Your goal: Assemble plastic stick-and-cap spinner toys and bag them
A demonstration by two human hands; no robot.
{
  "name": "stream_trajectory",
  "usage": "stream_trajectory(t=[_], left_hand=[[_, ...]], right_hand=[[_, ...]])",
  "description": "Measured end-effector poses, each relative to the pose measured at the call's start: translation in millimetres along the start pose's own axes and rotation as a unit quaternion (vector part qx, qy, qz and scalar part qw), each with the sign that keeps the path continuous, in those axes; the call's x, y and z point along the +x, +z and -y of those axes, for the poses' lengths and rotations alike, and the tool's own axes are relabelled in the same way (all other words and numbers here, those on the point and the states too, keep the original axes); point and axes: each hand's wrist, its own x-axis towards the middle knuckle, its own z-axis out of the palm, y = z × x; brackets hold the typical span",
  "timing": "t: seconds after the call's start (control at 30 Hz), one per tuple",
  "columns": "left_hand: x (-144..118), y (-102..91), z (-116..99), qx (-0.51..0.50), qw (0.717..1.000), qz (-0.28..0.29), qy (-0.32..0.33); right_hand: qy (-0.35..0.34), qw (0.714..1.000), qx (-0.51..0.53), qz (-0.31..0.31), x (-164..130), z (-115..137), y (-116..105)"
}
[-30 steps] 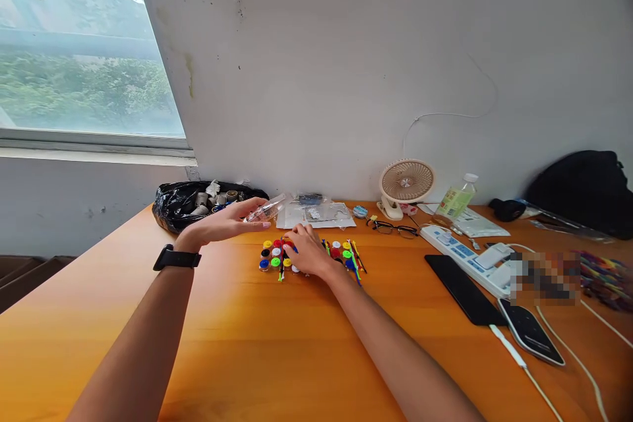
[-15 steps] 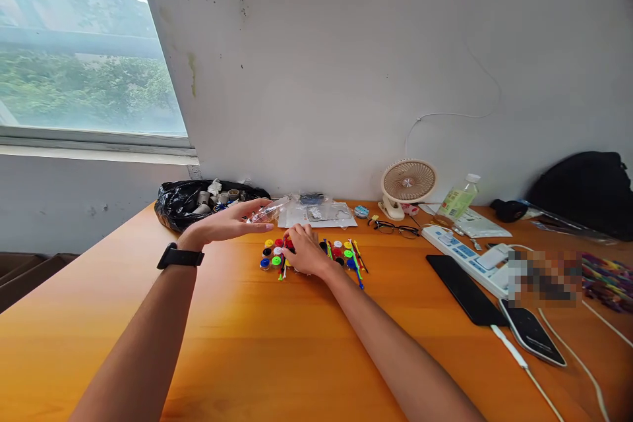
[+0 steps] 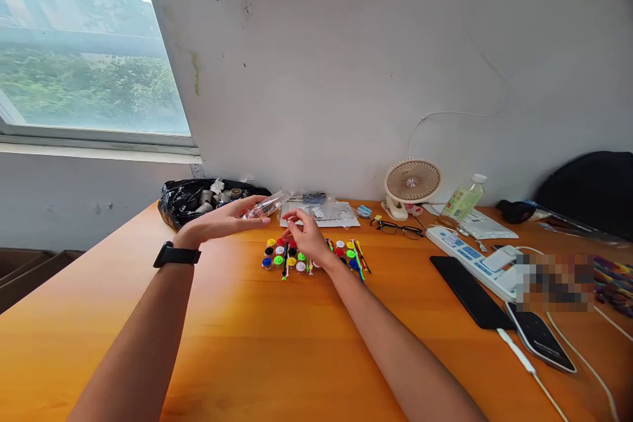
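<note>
Below both hands, the orange-brown tabletop [image 3: 257, 349] extends toward the viewer; well to the right of the right hand lie a phone-like device [image 3: 541, 336], a flat black slab [image 3: 467, 291] and, farther along, a white power strip [image 3: 457, 254]; a black watch [image 3: 185, 256] encircles the left wrist; beneath and beside the right hand [image 3: 309, 237], colored caps [image 3: 278, 260] stand in short rows on the tabletop, with thin colored sticks [image 3: 362, 257] laid among them and at their right end; the right hand's fingers are loosely bent above the caps, and whether they pinch anything cannot be told; the left hand [image 3: 222, 223], left of the right one, grasps a clear plastic packet [image 3: 267, 206] between thumb and fingers; beyond the left hand sits a filled black plastic bag [image 3: 173, 201]; beyond the right hand lies a white packet [image 3: 343, 216], with eyeglasses [image 3: 389, 227], a bottle [image 3: 462, 201] and a beige fan [image 3: 413, 181] farther right.
</note>
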Motion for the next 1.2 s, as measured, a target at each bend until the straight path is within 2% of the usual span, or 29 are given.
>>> stream_trajectory(t=[0.03, 0.1, 0.17, 0.23, 0.37, 0.5, 0.6, 0.7, 0.77, 0.83, 0.93, 1.0, 1.07, 1.17, 1.2], left_hand=[[0, -0.9, 1, 0.005, 1.000, -0.007, -0.005], [-1, -2.5, 2, 0.006, 1.000, -0.016, -0.015], [-1, -3.5, 4, 0.000, 1.000, -0.018, -0.018], [0, -4.0, 10, 0.002, 0.999, -0.025, -0.023], [1, -5.3, 35, 0.035, 0.995, -0.041, -0.080], [-5, -13.8, 61, 0.091, 0.984, 0.040, -0.146], [-12, -23.8, 61, 0.142, 0.976, 0.032, -0.161], [-12, -27.5, 44, 0.124, 0.985, -0.027, -0.119], [-5, -22.4, 27, 0.088, 0.989, -0.075, -0.087], [5, -10.6, 8, 0.032, 0.994, -0.105, -0.023], [19, 16.5, -21, -0.107, 0.989, -0.087, 0.048], [26, 37.3, -39, -0.206, 0.974, -0.062, 0.074], [33, 57.1, -55, -0.301, 0.947, -0.061, 0.092], [46, 79.1, -73, -0.434, 0.887, -0.124, 0.099], [50, 83.7, -78, -0.464, 0.871, -0.130, 0.093]], right_hand=[[-0.006, 1.000, -0.012, -0.006, -1, 0, -1], [-0.021, 0.994, -0.110, 0.003, -5, 0, -2], [-0.029, 0.970, -0.240, 0.031, -11, -3, -1], [-0.025, 0.947, -0.314, 0.060, -16, -5, 1], [-0.026, 0.935, -0.345, 0.078, -21, -6, 5], [-0.028, 0.929, -0.360, 0.082, -19, -1, 4], [-0.033, 0.930, -0.358, 0.074, -16, 4, 0], [-0.035, 0.936, -0.345, 0.054, -10, 13, -11], [-0.038, 0.953, -0.299, 0.032, -6, 25, -25], [-0.052, 0.973, -0.224, 0.006, -5, 41, -43], [-0.095, 0.982, -0.160, -0.042, -13, 71, -73], [-0.116, 0.979, -0.149, -0.073, -22, 88, -89], [-0.127, 0.977, -0.150, -0.087, -31, 101, -100], [-0.136, 0.975, -0.157, -0.084, -39, 108, -109], [-0.138, 0.974, -0.158, -0.083, -40, 108, -111]])
